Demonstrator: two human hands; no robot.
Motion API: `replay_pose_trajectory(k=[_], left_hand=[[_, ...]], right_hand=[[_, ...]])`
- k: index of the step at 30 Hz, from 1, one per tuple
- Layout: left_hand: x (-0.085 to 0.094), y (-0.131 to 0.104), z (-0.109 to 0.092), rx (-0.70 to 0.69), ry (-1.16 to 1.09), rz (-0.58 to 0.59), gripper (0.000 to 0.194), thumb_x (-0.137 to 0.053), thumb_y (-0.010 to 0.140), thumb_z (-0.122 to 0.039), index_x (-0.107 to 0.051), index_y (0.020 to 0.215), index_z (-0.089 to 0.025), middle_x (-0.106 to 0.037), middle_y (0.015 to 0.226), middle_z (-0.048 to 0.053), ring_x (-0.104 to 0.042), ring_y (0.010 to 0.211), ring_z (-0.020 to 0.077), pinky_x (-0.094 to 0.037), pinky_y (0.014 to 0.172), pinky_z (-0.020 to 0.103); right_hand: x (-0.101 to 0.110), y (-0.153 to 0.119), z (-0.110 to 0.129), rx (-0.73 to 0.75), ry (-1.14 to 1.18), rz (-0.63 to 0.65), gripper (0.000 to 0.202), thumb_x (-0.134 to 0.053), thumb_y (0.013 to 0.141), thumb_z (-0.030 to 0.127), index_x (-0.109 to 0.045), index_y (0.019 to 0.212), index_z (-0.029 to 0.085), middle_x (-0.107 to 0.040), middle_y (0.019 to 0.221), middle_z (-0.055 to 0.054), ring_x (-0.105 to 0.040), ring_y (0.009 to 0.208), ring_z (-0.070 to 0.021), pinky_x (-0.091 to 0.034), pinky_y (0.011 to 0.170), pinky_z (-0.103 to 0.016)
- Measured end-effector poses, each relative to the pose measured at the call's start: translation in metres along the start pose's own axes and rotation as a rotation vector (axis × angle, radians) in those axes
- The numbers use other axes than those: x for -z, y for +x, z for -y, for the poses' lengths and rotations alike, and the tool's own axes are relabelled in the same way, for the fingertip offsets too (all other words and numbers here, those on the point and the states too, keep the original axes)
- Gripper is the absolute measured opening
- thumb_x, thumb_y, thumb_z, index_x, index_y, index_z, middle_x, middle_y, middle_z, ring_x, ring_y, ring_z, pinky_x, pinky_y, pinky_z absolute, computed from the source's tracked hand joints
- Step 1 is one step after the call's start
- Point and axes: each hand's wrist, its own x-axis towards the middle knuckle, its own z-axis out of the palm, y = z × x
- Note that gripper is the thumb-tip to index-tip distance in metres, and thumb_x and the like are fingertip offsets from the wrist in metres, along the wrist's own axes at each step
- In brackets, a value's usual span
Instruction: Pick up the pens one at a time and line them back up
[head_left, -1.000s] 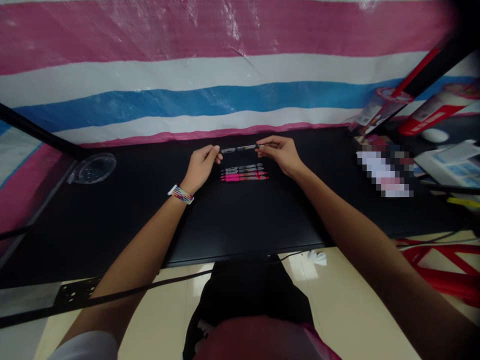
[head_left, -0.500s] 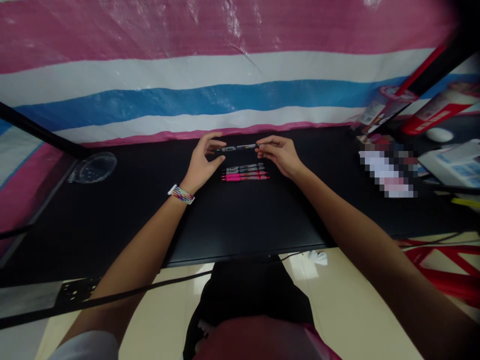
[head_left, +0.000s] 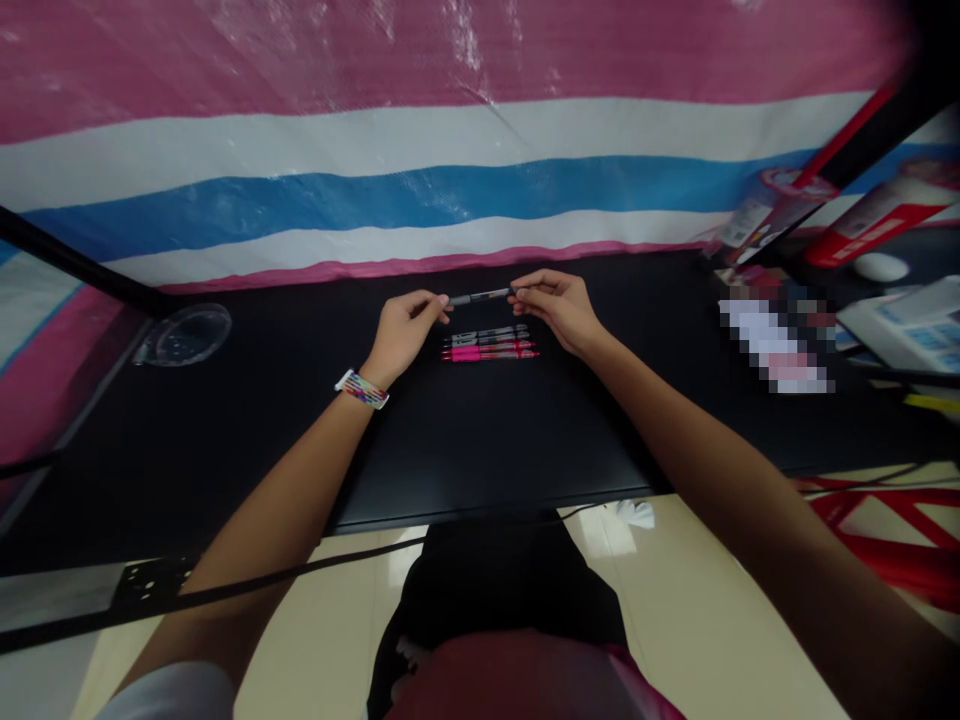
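A black-and-clear pen lies level between my two hands, beyond a small row of pens. My left hand pinches its left end between thumb and fingers. At the other end, the fingertips of my right hand are closed on the pen. Just nearer to me, several pens lie side by side on the black table: dark ones at the back and pink-red ones in front.
A clear round plastic lid lies at the left. Clear and red containers, a white egg-shaped object and a blurred-out item are at the right. A striped sheet hangs behind the table.
My left hand's fingers have closed onto the pen's left end, where they were spread around it before. My right hand keeps its hold in about the same place.
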Motion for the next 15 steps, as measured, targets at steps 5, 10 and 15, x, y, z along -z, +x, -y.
replay_pose_trajectory(k=[5, 10, 15], left_hand=[[-0.001, -0.003, -0.006, -0.052, -0.001, -0.041, 0.014, -0.085, 0.094, -0.036, -0.087, 0.102, -0.024, -0.088, 0.102, 0.006, -0.079, 0.093, 0.0224, -0.062, 0.091, 0.037], [-0.002, -0.004, -0.007, -0.074, -0.021, -0.076, 0.016, -0.085, 0.096, -0.039, -0.088, 0.102, -0.025, -0.087, 0.1, 0.005, -0.078, 0.089, 0.0212, -0.062, 0.089, 0.037], [-0.003, -0.003, -0.005, -0.115, -0.028, -0.108, 0.017, -0.086, 0.094, -0.04, -0.089, 0.103, -0.026, -0.088, 0.101, 0.005, -0.078, 0.088, 0.0207, -0.063, 0.088, 0.036]], right_hand=[[0.0, 0.0, -0.001, 0.003, 0.021, -0.01, 0.022, -0.098, 0.072, 0.032, -0.083, 0.087, 0.023, -0.081, 0.085, -0.005, -0.075, 0.079, -0.0209, -0.066, 0.084, -0.041], [0.0, -0.003, 0.01, -0.113, 0.179, 0.105, 0.024, -0.086, 0.081, 0.035, -0.085, 0.103, 0.024, -0.08, 0.089, -0.005, -0.073, 0.083, -0.021, -0.066, 0.084, -0.037], [-0.001, -0.004, 0.017, -0.295, 0.447, 0.21, 0.035, -0.067, 0.094, 0.037, -0.081, 0.119, 0.019, -0.083, 0.099, -0.009, -0.075, 0.087, -0.0207, -0.067, 0.079, -0.032]])
